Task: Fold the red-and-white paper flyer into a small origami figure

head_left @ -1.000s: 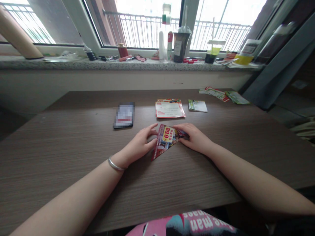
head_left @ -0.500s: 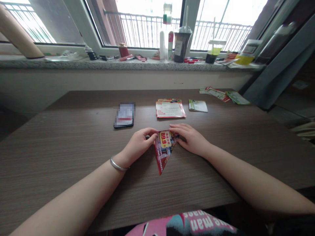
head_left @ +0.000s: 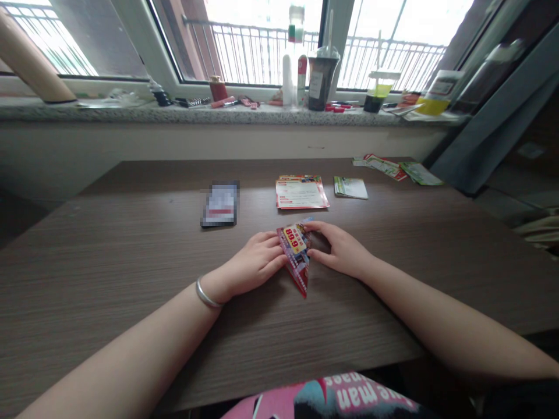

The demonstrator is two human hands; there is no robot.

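Observation:
A red printed paper [head_left: 297, 256], folded into a triangle with its point toward me, lies between my hands on the brown table [head_left: 131, 256]. My left hand [head_left: 257, 262] touches its left edge with the fingertips, the fingers close together. My right hand [head_left: 338, 250] grips the right side between thumb and fingers. Beyond the paper lies a stack of red-bordered sheets [head_left: 301, 193], with a smaller stack of green and white cards [head_left: 351, 187] to its right.
A blurred-out phone [head_left: 220, 203] lies on the table at the left. More leaflets [head_left: 386, 167] are spread at the far right. The stone windowsill [head_left: 244, 115] holds a dark drink cup [head_left: 321, 78], bottles and pens.
The folded paper has turned, its point swinging to the right and slightly away from me. My left hand has shifted from a pinch at the top corner to resting along the left edge.

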